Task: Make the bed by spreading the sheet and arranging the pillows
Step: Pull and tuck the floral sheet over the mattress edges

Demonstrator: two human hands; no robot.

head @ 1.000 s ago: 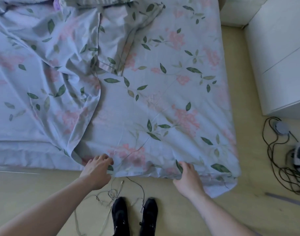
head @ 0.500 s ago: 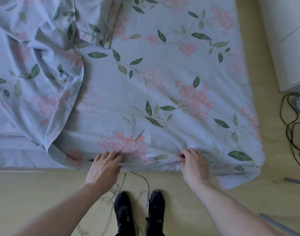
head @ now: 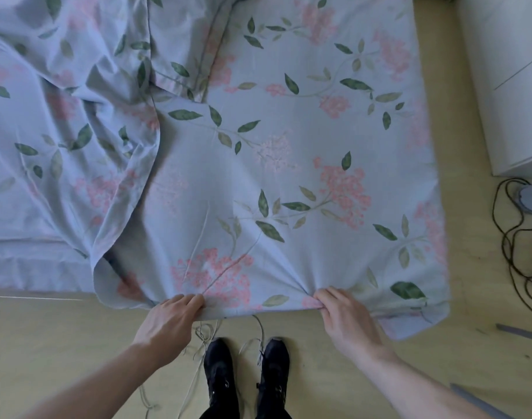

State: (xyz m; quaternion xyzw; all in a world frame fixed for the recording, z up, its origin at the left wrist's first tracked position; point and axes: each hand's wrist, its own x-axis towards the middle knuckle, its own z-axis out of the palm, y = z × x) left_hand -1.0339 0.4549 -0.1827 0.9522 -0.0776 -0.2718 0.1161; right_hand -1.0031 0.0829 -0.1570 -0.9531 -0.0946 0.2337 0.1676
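Observation:
A pale blue sheet [head: 289, 164] with pink flowers and green leaves covers the bed. Its right half lies fairly flat; its left part [head: 65, 140] is rumpled and folded over itself. A flat piece in the same print, perhaps a pillowcase [head: 183, 40], lies at the top middle. My left hand [head: 171, 322] pinches the sheet's near hem left of centre. My right hand [head: 346, 319] pinches the same hem further right, with creases running out from the grip. Both hands are at the bed's near edge.
My black shoes [head: 246, 376] stand on the wooden floor just below the hem, among thin pale cords [head: 198, 343]. A white cabinet [head: 506, 86] stands right of the bed. Dark tangled cables [head: 518, 255] and a grey round device [head: 530, 198] lie on the floor at right.
Both hands have closed on the near hem and the sheet looks pulled tighter toward me. The view has shifted closer to the bed.

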